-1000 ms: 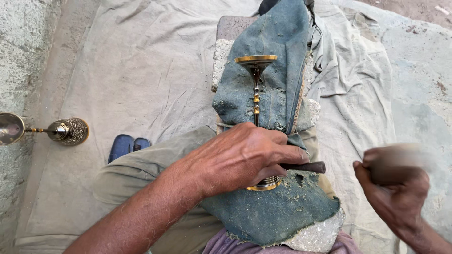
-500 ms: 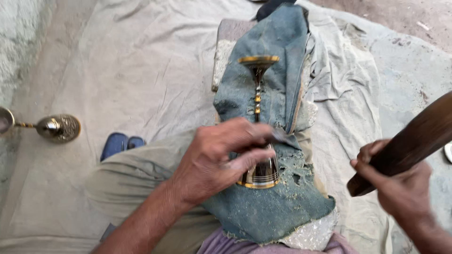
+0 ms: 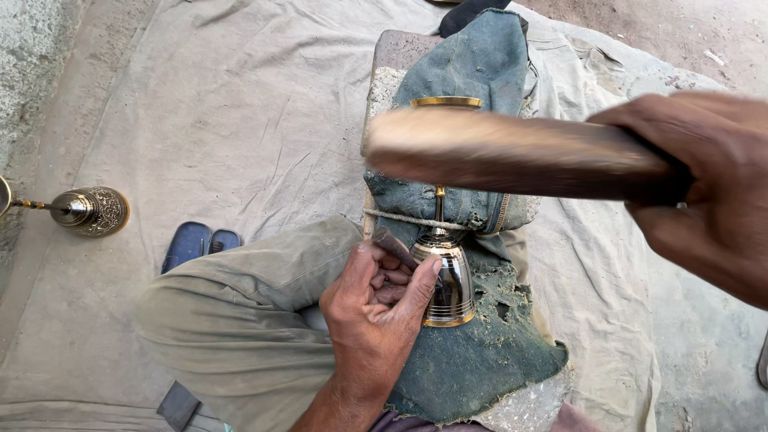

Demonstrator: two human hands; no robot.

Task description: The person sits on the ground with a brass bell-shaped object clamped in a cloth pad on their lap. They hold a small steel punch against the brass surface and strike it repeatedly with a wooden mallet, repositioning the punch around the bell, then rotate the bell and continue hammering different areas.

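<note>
A brass goblet (image 3: 448, 280) lies on its side on a ragged blue denim pad (image 3: 480, 352) laid over a stone block (image 3: 392, 60). Its bowl points toward me; its foot shows as a gold rim behind the stick. My left hand (image 3: 376, 316) rests against the bowl's left side, fingers closed on a short dark metal punch (image 3: 394, 244) set near the bowl's shoulder. My right hand (image 3: 708, 188) grips a thick wooden stick (image 3: 512, 152), raised and blurred, stretching left across the goblet's stem. A string (image 3: 408, 218) crosses the pad by the stem.
A second engraved brass goblet (image 3: 84, 210) lies on the grey cloth (image 3: 240, 120) at the far left. A blue sandal (image 3: 196, 244) peeks out beside my bent knee in khaki trousers (image 3: 248, 320). Bare ground borders the cloth on the right.
My right hand has swung the wooden stick up from the lower right until it lies across the goblet. My left hand has slid off the bowl's top to its left side, uncovering it.
</note>
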